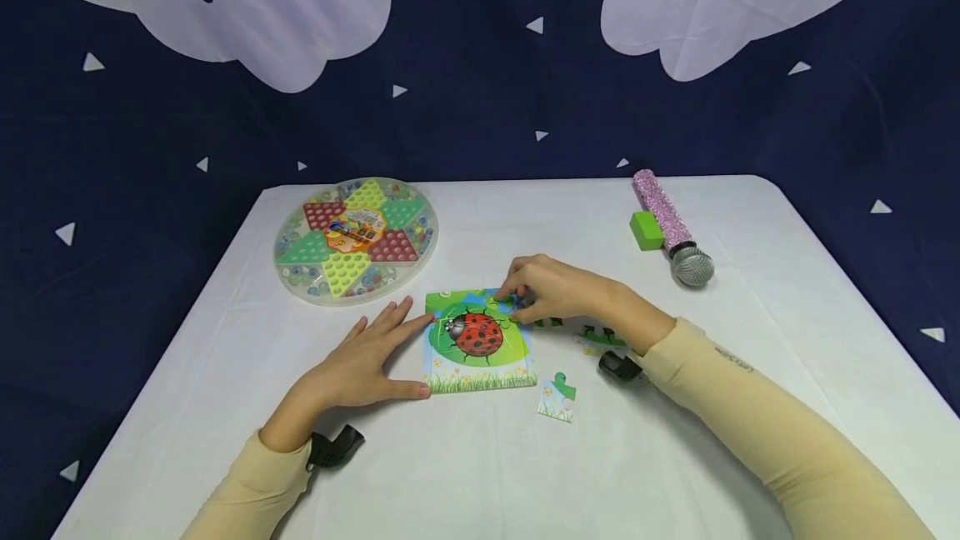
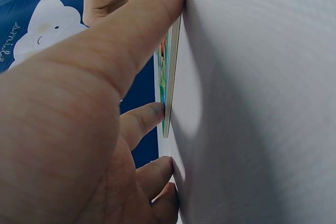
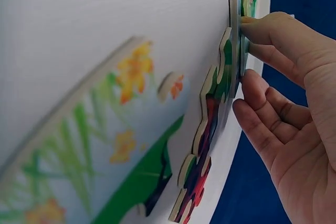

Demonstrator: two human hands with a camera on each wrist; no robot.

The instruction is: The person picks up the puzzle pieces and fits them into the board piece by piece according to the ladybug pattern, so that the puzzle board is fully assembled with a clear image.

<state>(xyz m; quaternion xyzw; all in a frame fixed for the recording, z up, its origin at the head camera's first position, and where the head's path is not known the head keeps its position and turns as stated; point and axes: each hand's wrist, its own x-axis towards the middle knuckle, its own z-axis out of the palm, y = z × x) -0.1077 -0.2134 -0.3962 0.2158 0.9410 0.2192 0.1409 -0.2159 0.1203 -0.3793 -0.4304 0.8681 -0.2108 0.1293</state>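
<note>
A ladybug jigsaw puzzle in its flat tray lies in front of me, showing a red spotted ladybug on a green leaf. My left hand is spread at its left side, the thumb and index fingertips at the edge. My right hand reaches over the upper right corner, thumb and index finger pinching a puzzle piece there; the fingers hide most of that piece. One loose corner piece with grass and flowers lies by the lower right. More loose pieces lie beneath the right wrist.
A round Chinese checkers board with marbles lies at the back left. At the back right are a green block and a pink glitter microphone. A dark curtain with clouds hangs behind the white table.
</note>
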